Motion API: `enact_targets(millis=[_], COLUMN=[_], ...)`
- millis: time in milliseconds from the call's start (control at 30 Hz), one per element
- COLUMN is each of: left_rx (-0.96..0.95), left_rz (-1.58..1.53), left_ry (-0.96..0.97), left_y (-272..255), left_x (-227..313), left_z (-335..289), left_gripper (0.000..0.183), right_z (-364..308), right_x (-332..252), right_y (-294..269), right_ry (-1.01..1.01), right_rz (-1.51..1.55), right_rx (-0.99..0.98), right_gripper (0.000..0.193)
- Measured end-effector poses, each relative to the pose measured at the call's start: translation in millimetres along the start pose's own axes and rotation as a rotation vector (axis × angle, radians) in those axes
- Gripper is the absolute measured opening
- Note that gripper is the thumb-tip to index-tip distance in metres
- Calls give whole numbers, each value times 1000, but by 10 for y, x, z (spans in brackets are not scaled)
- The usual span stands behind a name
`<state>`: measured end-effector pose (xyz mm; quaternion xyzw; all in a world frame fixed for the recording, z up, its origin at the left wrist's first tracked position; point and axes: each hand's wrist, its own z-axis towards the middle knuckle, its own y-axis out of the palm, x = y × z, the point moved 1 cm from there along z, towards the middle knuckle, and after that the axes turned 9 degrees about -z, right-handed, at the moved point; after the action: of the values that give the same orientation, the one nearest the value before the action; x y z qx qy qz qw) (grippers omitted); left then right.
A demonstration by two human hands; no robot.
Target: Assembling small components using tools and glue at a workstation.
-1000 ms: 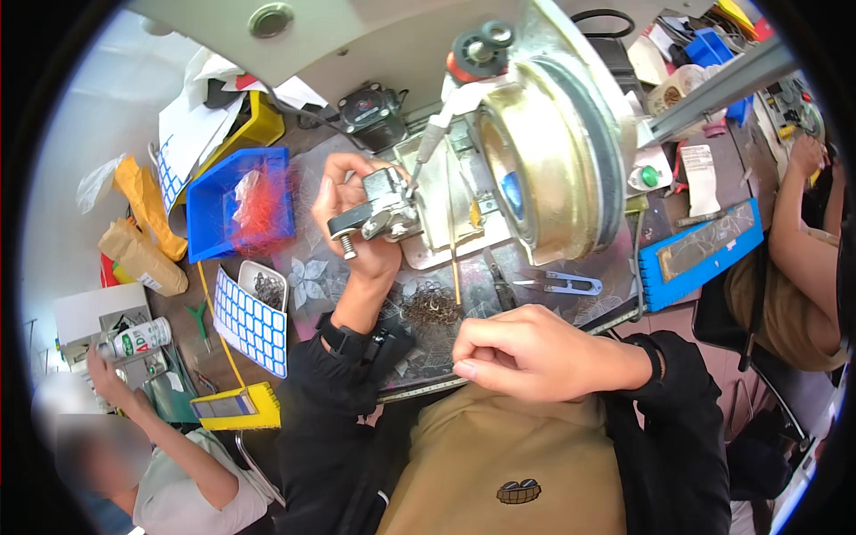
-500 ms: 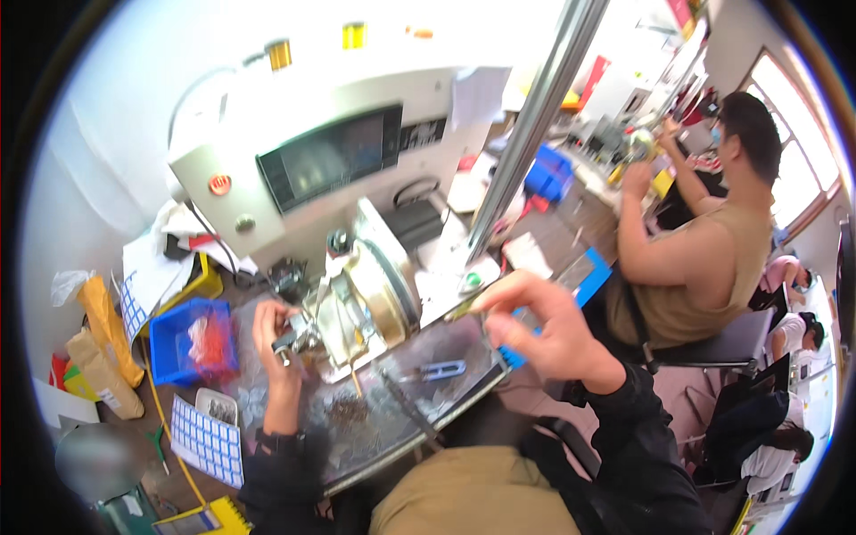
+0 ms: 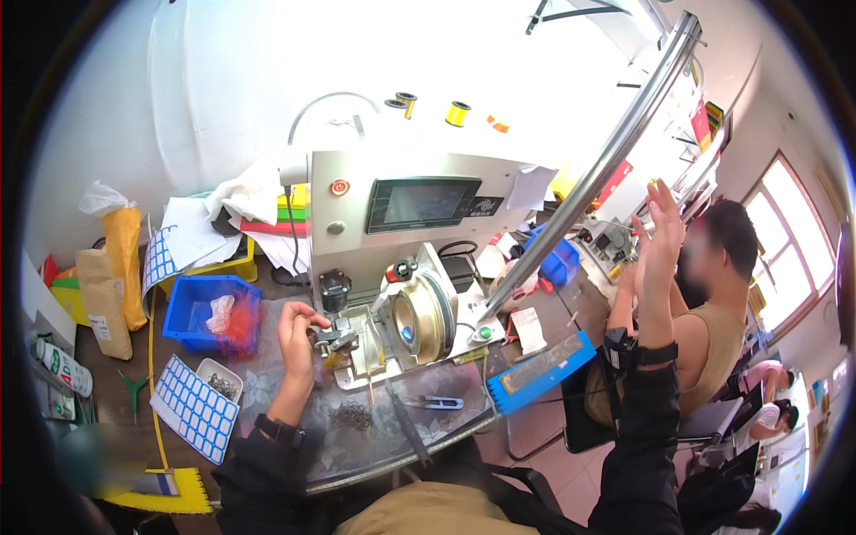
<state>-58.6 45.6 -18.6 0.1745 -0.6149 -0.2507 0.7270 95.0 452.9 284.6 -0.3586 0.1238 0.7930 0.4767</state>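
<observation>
My left hand is beside a small metal clamp fixture on the winding machine, its bent fingers closed against the fixture's left end. What lies between the fingertips is too small to make out. My right hand is raised high at the right, fingers stretched upward, with nothing visible in it. The machine has a screen and a round metal ring-shaped head with a blue centre. In front of it a pile of small dark wire pieces and blue-handled thread snips lie on the mat.
A blue bin with red strands and a small white tray stand left. A blue-white label sheet lies nearby. A metal post slants up at right. A blue board juts past the table edge; a co-worker sits beyond.
My right hand has risen from beside the machine to high at the right, and its curled fingers have straightened. My left hand stays at the fixture. The view has tilted and shifted.
</observation>
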Motion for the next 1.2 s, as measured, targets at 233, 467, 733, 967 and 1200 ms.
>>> enact_targets(millis=[233, 467, 733, 967, 1200], left_rx=[-30, -48, -57, -63, -50], left_rz=[59, 96, 90, 96, 137], left_ry=[64, 75, 13, 38, 51], left_y=[-13, -111, 12, -68, 12], left_x=[17, -19, 37, 17, 41], left_z=[-56, -80, -71, -42, -42], left_gripper=[18, 17, 18, 17, 15], right_z=[388, 638, 608, 574, 528], right_x=[-187, -295, -264, -204, -137], right_y=[162, 260, 125, 185, 140], right_ry=[-36, -59, -54, -91, -224], right_rz=[95, 231, 157, 93, 52], right_rx=[-3, 18, 42, 93, 230], right_gripper=[42, 43, 43, 34, 22])
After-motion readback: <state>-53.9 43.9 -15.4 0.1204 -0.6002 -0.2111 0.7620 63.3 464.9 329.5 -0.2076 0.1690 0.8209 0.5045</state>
